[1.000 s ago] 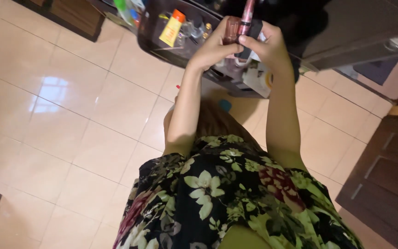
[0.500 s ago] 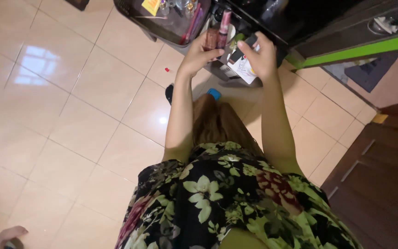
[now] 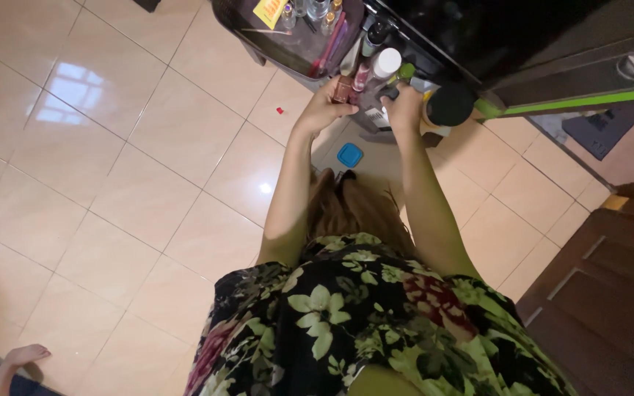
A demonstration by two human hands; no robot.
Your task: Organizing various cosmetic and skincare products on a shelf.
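Left hand (image 3: 324,106): fingers closed around a small brown bottle (image 3: 343,90). Right hand (image 3: 403,110): fingers curled beside a black-capped jar (image 3: 449,106); what they hold is unclear.

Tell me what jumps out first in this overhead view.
Both hands meet at top centre over a dark tray of cosmetics: the left hand holds a small brownish bottle, the right hand is among the bottles. A blue square lid lies on the floor tiles just below them.

A blue square lid (image 3: 349,155) lies on the beige tiled floor (image 3: 126,169); a tiny red scrap (image 3: 279,111) at its ten o'clock; a bare foot (image 3: 25,356) at seven.
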